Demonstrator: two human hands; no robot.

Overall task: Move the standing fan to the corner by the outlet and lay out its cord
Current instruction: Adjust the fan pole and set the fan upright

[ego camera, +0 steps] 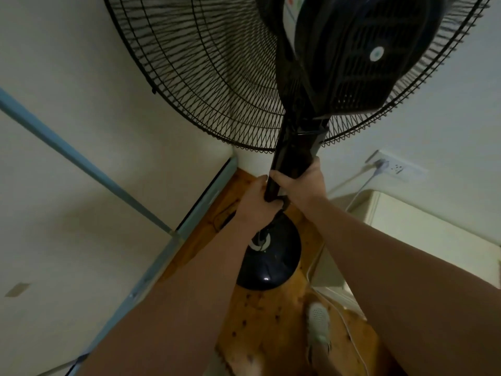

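Observation:
A black standing fan [295, 147] fills the upper view, its wire cage and motor housing close to my head. Its round dark base [271, 263] sits over the wooden floor near the room's corner. My left hand [257, 202] grips the fan's pole from the left. My right hand [301, 183] grips the same pole just above it from the right. A dark cord [267, 226] coils around the pole's lower part above the base. A white wall outlet [397, 166] is on the right wall, with a plug in it.
White panels with a blue frame [81, 164] line the left side. A white cabinet [423, 226] stands at the right below the outlet. A thin white cable [349, 329] runs across the floor. My slippered foot [318, 327] is near it.

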